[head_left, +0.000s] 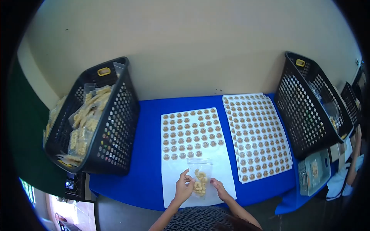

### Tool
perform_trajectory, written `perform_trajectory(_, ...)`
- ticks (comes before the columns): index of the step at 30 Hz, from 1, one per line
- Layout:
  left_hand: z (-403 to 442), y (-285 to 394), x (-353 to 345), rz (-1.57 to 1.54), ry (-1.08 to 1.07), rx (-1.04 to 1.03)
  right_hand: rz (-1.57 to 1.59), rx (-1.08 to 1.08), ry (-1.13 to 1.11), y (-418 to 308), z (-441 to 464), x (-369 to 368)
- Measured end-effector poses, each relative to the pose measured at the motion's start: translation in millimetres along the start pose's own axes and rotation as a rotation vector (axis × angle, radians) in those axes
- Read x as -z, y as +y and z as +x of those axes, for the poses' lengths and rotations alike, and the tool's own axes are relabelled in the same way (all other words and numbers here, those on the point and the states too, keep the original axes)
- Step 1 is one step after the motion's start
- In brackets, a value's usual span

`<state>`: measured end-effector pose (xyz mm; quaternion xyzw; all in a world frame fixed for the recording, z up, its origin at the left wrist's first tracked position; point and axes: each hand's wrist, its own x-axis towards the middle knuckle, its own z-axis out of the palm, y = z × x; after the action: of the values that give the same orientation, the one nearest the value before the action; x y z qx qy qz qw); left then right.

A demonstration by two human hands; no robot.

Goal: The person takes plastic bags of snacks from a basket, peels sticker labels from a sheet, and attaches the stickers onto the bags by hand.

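A clear zip bag [201,181] of pale, curved snack pieces lies on the lower part of a white sticker sheet [177,177], with its zip end away from me. At the bag's left edge is my left hand [184,188], its thumb and fingers bent together on the plastic. My right hand [221,189] has its fingers curled at the opposite edge, fingertips against the bag. Whether a small sticker is between any fingers is too small to tell. Rows of round brown stickers [189,135] cover the sheet's upper part, with a gap in one upper row.
A stack of full sticker sheets [257,136] lies to the right on the blue tablecloth [148,154]. Black baskets stand left [115,127] and right [300,111], both holding bags. A greenish tray [304,181] is at the right edge. Another person's arm [352,165] shows far right.
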<state>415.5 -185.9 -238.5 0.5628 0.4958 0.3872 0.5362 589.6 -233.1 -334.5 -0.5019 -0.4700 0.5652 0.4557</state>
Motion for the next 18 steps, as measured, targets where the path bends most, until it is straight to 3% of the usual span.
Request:
perform_trajectory(2,-6.0,1.0,-14.0,0.123,-0.025,-0.028,0.129,0.025,-0.012,-4.8,-5.6,-8.9)
perform_trajectory(6,-6.2,-3.0,-19.6,0.156,-0.177,-0.077,0.083,-0.041,0.026,-42.8,-15.9,-23.8)
perform_trajectory(8,10.2,-18.6,-14.7,0.102,-0.157,-0.031,0.097,-0.165,-0.010,-46.4,-16.5,-19.1)
perform_trajectory(12,59.8,-22.4,-16.3,0.187,0.101,-0.131,0.199,-0.151,-0.039,-42.3,-11.9,-11.2)
perform_trajectory(16,114.1,-54.5,-23.6,0.359,0.195,-0.287,0.356,-0.227,-0.093,-29.6,-12.5,-1.9)
perform_trajectory(18,127.1,-55.2,-25.4,0.613,0.200,-0.290,0.396,-0.241,-0.089,-35.7,-14.7,3.2)
